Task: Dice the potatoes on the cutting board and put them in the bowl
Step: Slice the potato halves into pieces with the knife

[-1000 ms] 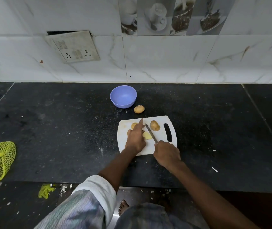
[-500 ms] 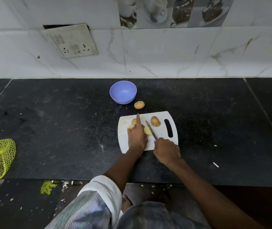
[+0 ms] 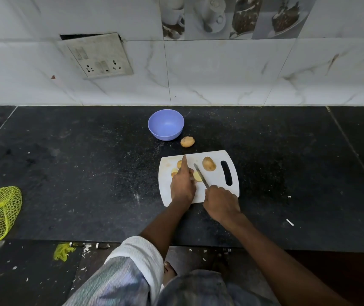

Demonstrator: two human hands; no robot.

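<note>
The black stone desk (image 3: 77, 173) carries everything; near its middle lies the white cutting board (image 3: 216, 184), handle slot at its 3 o'clock side. From the board, the blue bowl (image 3: 166, 124) stands at 11 o'clock, holding nothing I can see, with one whole potato (image 3: 187, 141) loose on the desk between them. Another whole potato (image 3: 209, 163) sits on the board at about 1 o'clock.

The left hand (image 3: 182, 186) pins a cut potato half (image 3: 197, 176), forefinger stretched straight toward 12, the other fingers bent over the pieces. The right hand (image 3: 220, 205) is curled round the handle of the knife (image 3: 201, 175), blade just beside the half.

I'd judge the dicing barely begun. Good cuts want the flat face down, that straight finger tucked back from the edge, and even strips before crosscuts.
</note>
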